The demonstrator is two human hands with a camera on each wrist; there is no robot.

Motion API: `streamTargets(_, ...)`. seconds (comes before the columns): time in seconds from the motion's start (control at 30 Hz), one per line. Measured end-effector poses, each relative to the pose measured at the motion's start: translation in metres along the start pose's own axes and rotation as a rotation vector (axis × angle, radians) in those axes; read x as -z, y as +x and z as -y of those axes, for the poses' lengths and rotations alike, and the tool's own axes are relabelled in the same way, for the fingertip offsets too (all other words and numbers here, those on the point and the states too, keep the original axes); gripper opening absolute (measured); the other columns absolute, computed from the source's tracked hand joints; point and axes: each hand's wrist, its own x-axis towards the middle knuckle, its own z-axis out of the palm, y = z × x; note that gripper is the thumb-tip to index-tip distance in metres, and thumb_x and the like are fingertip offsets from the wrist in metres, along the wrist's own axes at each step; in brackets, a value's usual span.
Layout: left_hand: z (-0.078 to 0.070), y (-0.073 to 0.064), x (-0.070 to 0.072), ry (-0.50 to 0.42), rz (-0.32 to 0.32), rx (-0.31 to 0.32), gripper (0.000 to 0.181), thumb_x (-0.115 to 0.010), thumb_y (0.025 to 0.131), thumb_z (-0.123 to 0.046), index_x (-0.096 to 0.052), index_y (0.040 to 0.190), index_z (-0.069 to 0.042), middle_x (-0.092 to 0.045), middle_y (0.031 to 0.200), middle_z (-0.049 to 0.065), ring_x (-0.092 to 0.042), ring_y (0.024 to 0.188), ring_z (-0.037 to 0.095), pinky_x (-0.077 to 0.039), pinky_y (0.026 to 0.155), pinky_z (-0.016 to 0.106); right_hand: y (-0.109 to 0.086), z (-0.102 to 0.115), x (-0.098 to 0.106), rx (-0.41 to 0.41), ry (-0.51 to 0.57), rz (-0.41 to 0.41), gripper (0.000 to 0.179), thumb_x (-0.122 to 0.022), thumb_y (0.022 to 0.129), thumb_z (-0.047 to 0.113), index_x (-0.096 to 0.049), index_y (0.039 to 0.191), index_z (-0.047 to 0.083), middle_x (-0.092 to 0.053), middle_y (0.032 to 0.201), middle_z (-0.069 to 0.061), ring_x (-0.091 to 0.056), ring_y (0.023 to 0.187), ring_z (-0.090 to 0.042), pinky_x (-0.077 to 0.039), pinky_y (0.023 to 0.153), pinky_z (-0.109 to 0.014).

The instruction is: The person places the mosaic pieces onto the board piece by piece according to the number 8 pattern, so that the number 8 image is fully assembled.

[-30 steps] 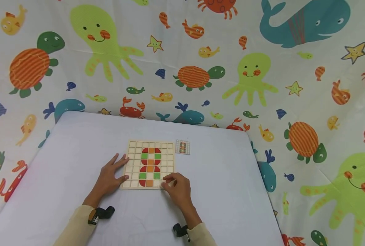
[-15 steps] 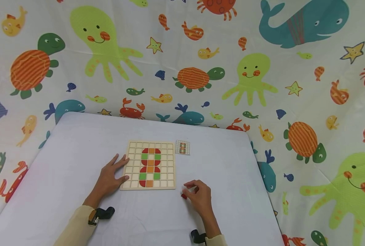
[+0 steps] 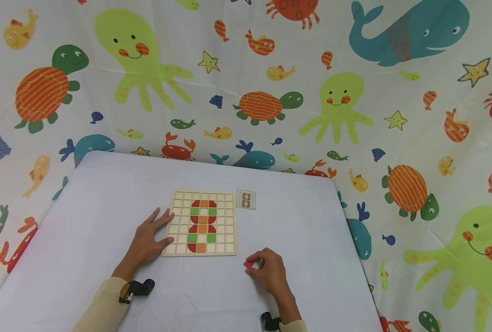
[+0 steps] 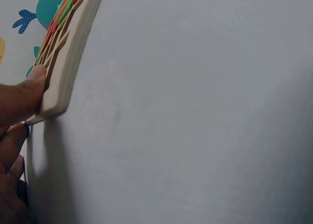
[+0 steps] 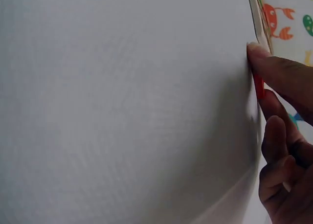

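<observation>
In the head view a square wooden grid board [image 3: 225, 221] lies on the table, with red rounded tiles, orange squares and green squares set in a figure-eight shape. My left hand [image 3: 144, 242] rests at the board's left edge, fingers spread and fairly straight; in the left wrist view its thumb [image 4: 36, 73] touches the rim. Right of the board's near corner, my right hand [image 3: 270, 272] pinches a small red tile [image 3: 248, 264] between thumb and fingers, low over the table. The right wrist view shows this red tile [image 5: 258, 86] edge-on, partly hidden by the fingertips.
A small card [image 3: 246, 199] printed with a similar coloured grid pattern lies beside the board's upper right corner. A white cloth covers the table [image 3: 312, 230]. Behind it hangs a curtain [image 3: 246, 60] printed with sea animals.
My right hand has moved from the board's lower right corner rightward and toward me, and now pinches a red tile there. The left hand and board stay put.
</observation>
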Motion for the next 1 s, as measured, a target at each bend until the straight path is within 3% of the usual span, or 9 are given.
streamTargets(0.23,0.001,0.0,0.0,0.0,0.0,0.005,0.077,-0.084,0.087,-0.013,-0.052,0.156,-0.008,-0.04,0.168,0.021,-0.024,0.16,0.053,-0.023,0.122,0.079,0.0,0.003,0.001,0.067,-0.057,-0.066,0.013,-0.09,0.086,0.021,-0.084,0.096,0.026,-0.072,0.085,0.014,-0.05,0.066,0.0,-0.042,0.053,-0.018)
streamTargets(0.37,0.002,0.0,0.0,0.002,-0.003,0.007,0.077,-0.084,0.087,-0.013,-0.052,0.156,-0.008,-0.04,0.169,0.021,-0.024,0.16,0.053,-0.023,0.122,0.079,0.001,0.006,-0.001,0.063,-0.068,-0.131,0.013,-0.083,0.091,0.015,-0.082,0.097,0.026,-0.075,0.081,0.013,-0.049,0.061,0.001,-0.041,0.05,-0.018)
streamTargets(0.6,0.002,0.0,0.0,0.009,0.001,0.013,0.076,-0.084,0.088,-0.014,-0.051,0.157,-0.009,-0.039,0.169,0.02,-0.024,0.16,0.053,-0.022,0.122,0.08,0.009,0.018,-0.007,0.015,0.127,-0.108,0.014,-0.078,0.095,0.012,-0.074,0.096,0.025,-0.072,0.081,0.012,-0.055,0.063,-0.004,-0.049,0.055,-0.019)
streamTargets(0.73,0.002,0.0,0.0,0.013,-0.005,0.008,0.076,-0.085,0.088,-0.015,-0.052,0.156,-0.008,-0.04,0.169,0.021,-0.024,0.16,0.053,-0.022,0.121,0.08,0.015,0.03,-0.01,0.059,0.24,-0.066,0.015,-0.073,0.099,0.008,-0.075,0.097,0.022,-0.074,0.088,0.008,-0.059,0.071,-0.007,-0.052,0.061,-0.02)
streamTargets(1.0,0.003,0.001,-0.002,0.009,0.003,0.018,0.077,-0.085,0.088,-0.016,-0.052,0.157,-0.01,-0.039,0.169,0.019,-0.023,0.16,0.051,-0.021,0.121,0.081,0.021,0.049,-0.023,0.105,0.316,-0.082,0.03,-0.063,0.098,-0.002,-0.077,0.091,0.024,-0.071,0.089,0.005,-0.06,0.08,-0.008,-0.052,0.072,-0.021)
